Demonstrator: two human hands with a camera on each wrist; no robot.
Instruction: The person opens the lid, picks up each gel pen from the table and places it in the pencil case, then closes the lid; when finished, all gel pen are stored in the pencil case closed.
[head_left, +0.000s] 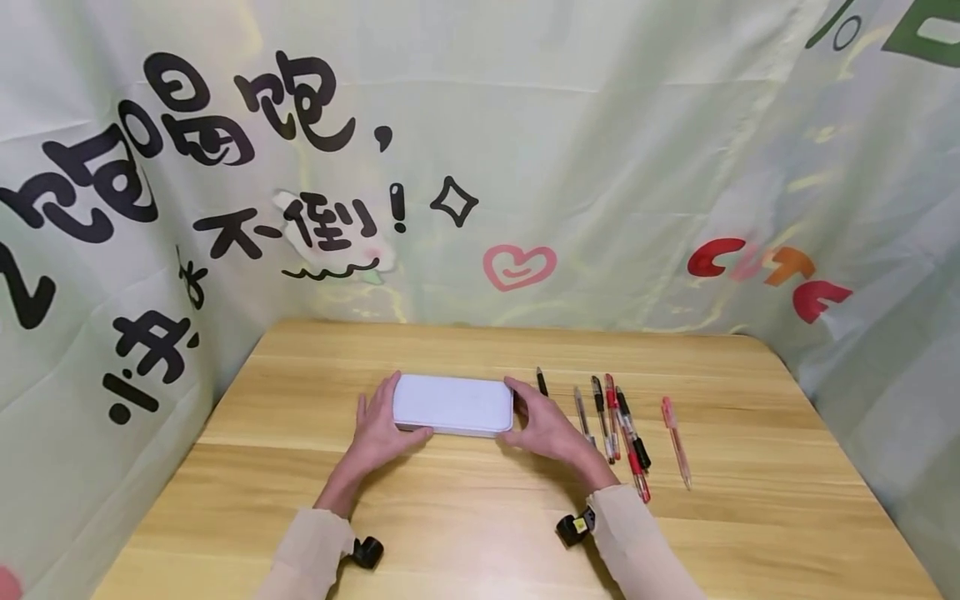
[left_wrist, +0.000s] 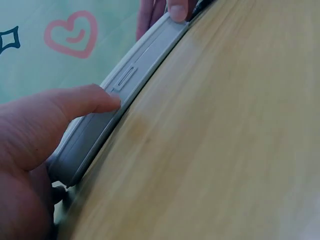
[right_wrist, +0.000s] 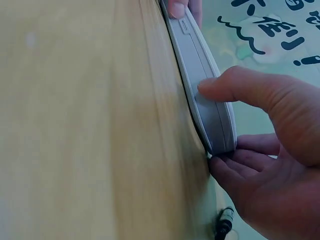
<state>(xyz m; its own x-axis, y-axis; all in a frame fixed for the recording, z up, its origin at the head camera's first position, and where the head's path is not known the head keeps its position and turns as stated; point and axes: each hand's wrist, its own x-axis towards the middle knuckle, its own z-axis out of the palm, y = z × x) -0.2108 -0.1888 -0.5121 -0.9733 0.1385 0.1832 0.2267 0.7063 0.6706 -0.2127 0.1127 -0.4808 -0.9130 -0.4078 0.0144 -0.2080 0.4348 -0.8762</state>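
both ends of a pale case [head_left: 453,403] (long side facing six) are gripped: left hand [head_left: 381,428] at nine o'clock, right hand [head_left: 549,427] at three, pens [head_left: 641,454] beyond it.

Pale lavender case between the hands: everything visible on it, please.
The pale lavender case is a long, flat box with rounded corners and a smooth top, perhaps plastic. Its front side looks greyer and carries a lengthwise seam and a small rectangular detail, possibly a clasp. It looks closed; contents hidden. It lies level, long side crosswise, apparently on the wooden table. The left hand and right hand hold its ends, thumbs on the front.
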